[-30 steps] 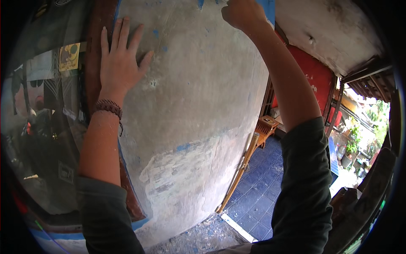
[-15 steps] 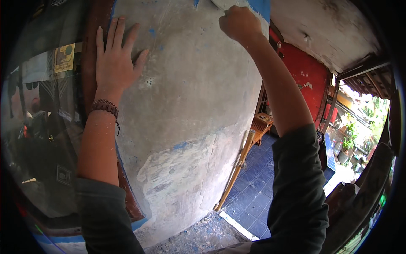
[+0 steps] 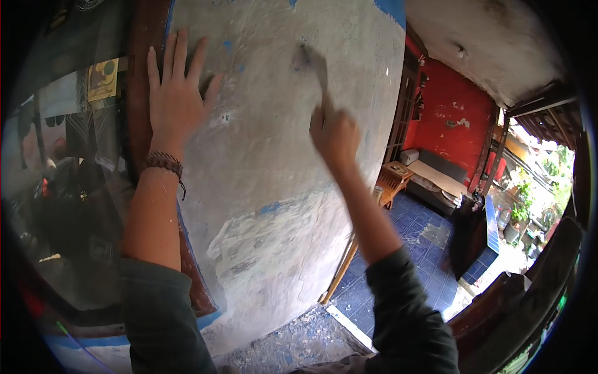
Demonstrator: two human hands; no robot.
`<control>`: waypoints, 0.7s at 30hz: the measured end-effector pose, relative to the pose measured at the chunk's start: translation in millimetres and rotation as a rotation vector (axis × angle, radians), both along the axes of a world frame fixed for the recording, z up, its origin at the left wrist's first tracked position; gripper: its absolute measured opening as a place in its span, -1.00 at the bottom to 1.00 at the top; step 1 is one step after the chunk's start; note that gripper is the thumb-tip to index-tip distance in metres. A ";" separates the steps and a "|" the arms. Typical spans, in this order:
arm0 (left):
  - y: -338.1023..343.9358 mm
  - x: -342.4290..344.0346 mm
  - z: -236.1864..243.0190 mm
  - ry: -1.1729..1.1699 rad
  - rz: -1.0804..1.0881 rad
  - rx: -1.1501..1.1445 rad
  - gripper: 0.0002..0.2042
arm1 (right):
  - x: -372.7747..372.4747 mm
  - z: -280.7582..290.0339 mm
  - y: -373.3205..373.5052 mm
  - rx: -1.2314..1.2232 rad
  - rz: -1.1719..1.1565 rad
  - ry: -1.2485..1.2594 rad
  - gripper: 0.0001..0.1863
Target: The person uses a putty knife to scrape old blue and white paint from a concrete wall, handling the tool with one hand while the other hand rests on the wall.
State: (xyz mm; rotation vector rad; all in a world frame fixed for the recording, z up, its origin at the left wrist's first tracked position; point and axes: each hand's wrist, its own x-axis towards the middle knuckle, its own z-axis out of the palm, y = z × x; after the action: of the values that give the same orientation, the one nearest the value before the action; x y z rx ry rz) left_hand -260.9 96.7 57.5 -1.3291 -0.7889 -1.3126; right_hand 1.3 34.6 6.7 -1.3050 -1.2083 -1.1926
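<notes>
My left hand (image 3: 179, 103) lies flat, fingers spread, with its palm toward the grey wall (image 3: 268, 149) beside the brown window frame. A braided bracelet (image 3: 164, 163) circles that wrist. Closed around the handle of a scraper (image 3: 313, 65) is my right hand (image 3: 337, 137), in front of the middle of the wall. The scraper's flat blade points up and to the left; motion blurs it, so I cannot tell whether it touches the wall. Blue paint remnants (image 3: 390, 11) show at the top right corner, with smaller blue flecks elsewhere. Lower down, the surface is whitish and patchy.
Window glass (image 3: 62, 206) in a brown frame (image 3: 146, 68) borders the wall at left. A bamboo pole (image 3: 341, 274) leans by its right edge. Beyond are blue floor tiles (image 3: 405, 249), a wooden stool (image 3: 393, 177) and a sofa (image 3: 436, 174). Debris litters the ground (image 3: 293, 343) below.
My right hand has come down and left with the scraper from the wall's top right corner. My left hand remains on the wall. The view has shifted slightly, showing more of the porch.
</notes>
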 end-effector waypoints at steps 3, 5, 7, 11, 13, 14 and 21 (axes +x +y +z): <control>-5.8 14.7 -23.2 -0.021 0.065 -0.075 -0.42 | -7.4 -142.8 -9.3 -0.021 0.285 0.101 -0.43; -9.6 24.1 -49.5 0.018 0.118 -0.206 -0.40 | -21.3 -230.3 -34.7 -0.160 0.412 0.260 -0.50; -6.5 36.8 -86.8 0.088 0.095 -0.271 -0.40 | -34.5 -295.4 -68.9 -0.265 0.529 0.533 -0.54; -14.5 28.7 -192.9 0.295 0.074 -0.498 -0.38 | -49.4 -383.5 -117.1 -0.524 0.612 0.866 -0.51; -15.5 25.1 -246.5 0.346 0.067 -0.535 -0.38 | -48.6 -414.1 -131.7 -0.551 0.825 1.261 -0.47; -16.9 20.4 -273.0 0.409 0.050 -0.592 -0.38 | -47.1 -410.1 -144.0 -0.669 0.781 1.316 -0.48; -24.7 33.1 -222.0 0.510 0.034 -0.678 -0.41 | -20.8 -437.0 -201.0 -0.772 0.743 1.482 -0.51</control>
State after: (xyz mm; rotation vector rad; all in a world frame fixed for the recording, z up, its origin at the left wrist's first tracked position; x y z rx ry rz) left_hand -227.9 72.0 -164.5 -2.0626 -0.9159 -0.6251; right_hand -19.5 -166.4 -430.3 -1.4934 -0.7684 0.8498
